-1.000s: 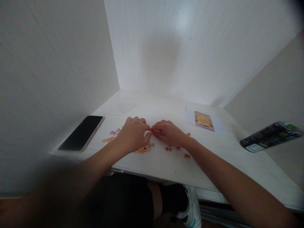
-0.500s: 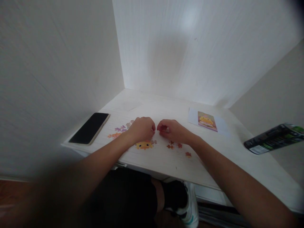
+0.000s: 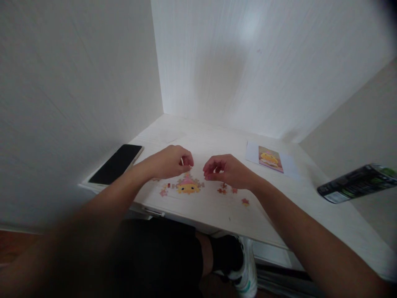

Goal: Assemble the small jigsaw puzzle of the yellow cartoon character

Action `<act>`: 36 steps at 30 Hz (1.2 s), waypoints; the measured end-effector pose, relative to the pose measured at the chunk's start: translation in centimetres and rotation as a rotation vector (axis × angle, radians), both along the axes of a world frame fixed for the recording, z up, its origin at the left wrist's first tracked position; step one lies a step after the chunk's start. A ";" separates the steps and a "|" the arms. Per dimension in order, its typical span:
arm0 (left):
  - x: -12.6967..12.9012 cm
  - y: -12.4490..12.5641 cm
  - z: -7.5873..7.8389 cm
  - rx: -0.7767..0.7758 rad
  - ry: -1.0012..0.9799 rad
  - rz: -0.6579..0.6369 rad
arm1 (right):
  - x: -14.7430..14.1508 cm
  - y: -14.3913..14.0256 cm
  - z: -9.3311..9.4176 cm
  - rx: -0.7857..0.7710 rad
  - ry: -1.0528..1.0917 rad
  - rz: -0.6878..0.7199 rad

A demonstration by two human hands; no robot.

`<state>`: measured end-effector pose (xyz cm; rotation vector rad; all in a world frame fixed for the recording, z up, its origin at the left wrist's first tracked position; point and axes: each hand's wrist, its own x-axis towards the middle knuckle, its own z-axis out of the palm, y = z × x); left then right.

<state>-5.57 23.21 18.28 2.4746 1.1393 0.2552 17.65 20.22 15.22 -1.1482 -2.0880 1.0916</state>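
A partly joined jigsaw puzzle (image 3: 188,187) lies on the white desk, showing a yellow face with dark eyes and a pink top. Just above its upper end, my left hand (image 3: 175,162) is closed in a pinch, with the small edge of what looks like a puzzle piece at the fingertips. My right hand (image 3: 228,170) hovers to the right of the puzzle, fingers curled and closed towards the thumb; anything between them is hidden. Loose reddish puzzle pieces (image 3: 222,191) lie below it. Other loose pieces (image 3: 163,190) lie left of the puzzle, partly behind my left forearm.
A phone (image 3: 116,164) with a dark screen lies at the desk's left edge. At the back right, a printed picture card (image 3: 271,159) rests on white paper. A dark can (image 3: 356,183) stands on the right. White panels enclose the desk (image 3: 204,134).
My left hand has moved left and slightly up, away from my right hand, uncovering the puzzle's pink upper part. My right hand has stayed nearly in place.
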 end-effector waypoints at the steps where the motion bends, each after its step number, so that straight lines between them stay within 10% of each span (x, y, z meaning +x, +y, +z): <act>1: -0.5 -0.1 0.2 -0.061 -0.003 -0.041 | -0.3 -0.3 0.0 -0.034 0.009 0.015; 11: -0.7 -1.6 0.2 -0.325 0.099 -0.281 | -0.4 -0.5 -1.1 -0.235 -0.002 -0.037; 24: -0.5 -1.7 -0.4 -0.281 0.078 -0.352 | 0.0 -0.3 -0.7 -0.287 0.044 -0.050; 36: -0.5 0.1 -1.4 -0.462 -0.386 -0.009 | 0.5 -0.2 0.7 -0.405 0.286 -0.152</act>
